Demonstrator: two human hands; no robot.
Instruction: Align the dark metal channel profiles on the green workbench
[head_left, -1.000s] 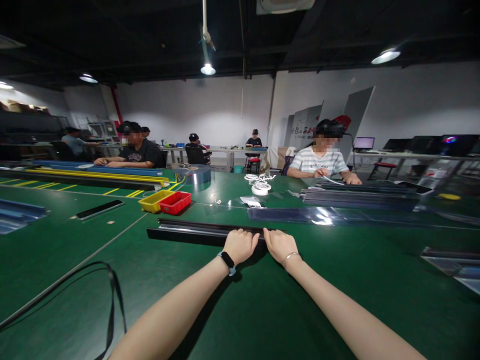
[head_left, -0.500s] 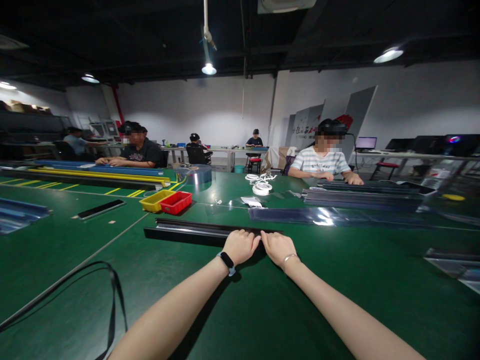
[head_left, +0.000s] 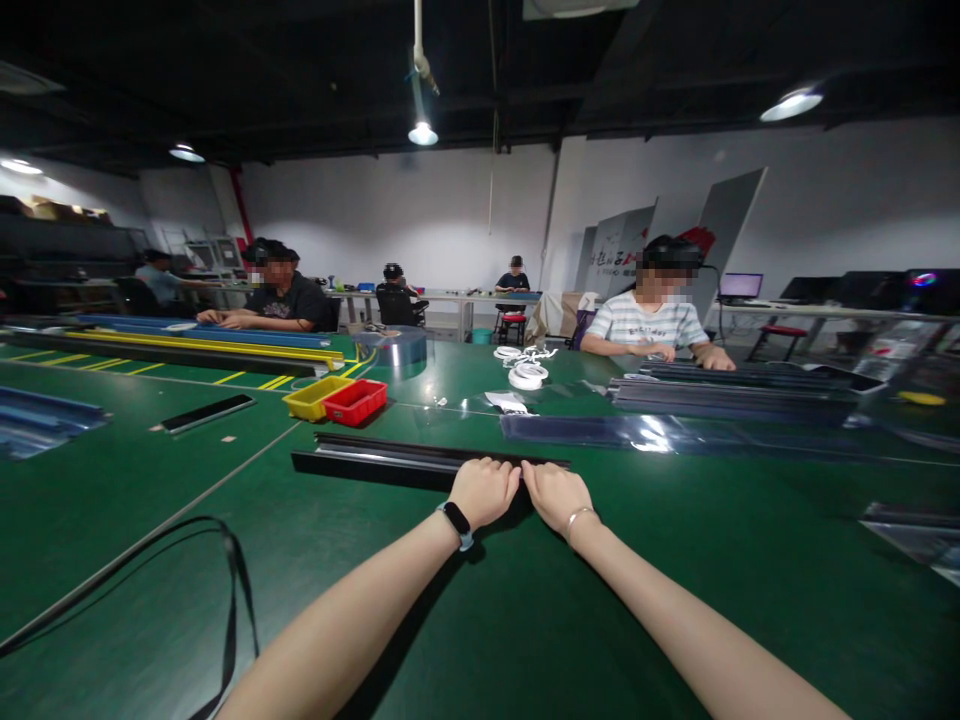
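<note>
A long black channel-shaped profile (head_left: 375, 466) lies crosswise on the green table (head_left: 600, 620). A pale strip runs along its inside. Both of my hands are closed at its right end, thumbs almost touching. My left hand (head_left: 484, 490), below a watch on the wrist, has its fingers curled over the profile's far edge. Close beside it, my right hand (head_left: 556, 492), with a bracelet at the wrist, grips the very end of the profile. My palms and fingers cover that end, so its tip is hidden.
Beyond the profile stand a yellow bin (head_left: 315, 398) and a red bin (head_left: 356, 402). Clear plastic strips (head_left: 600, 432) lie at the right, near stacked dark profiles (head_left: 735, 395). A black strap (head_left: 232, 580) loops at the left. A co-worker (head_left: 649, 320) sits across the table.
The view has shifted slightly, so the surroundings sit a little further right. My hands keep their closed grip at the same end of the profile.
</note>
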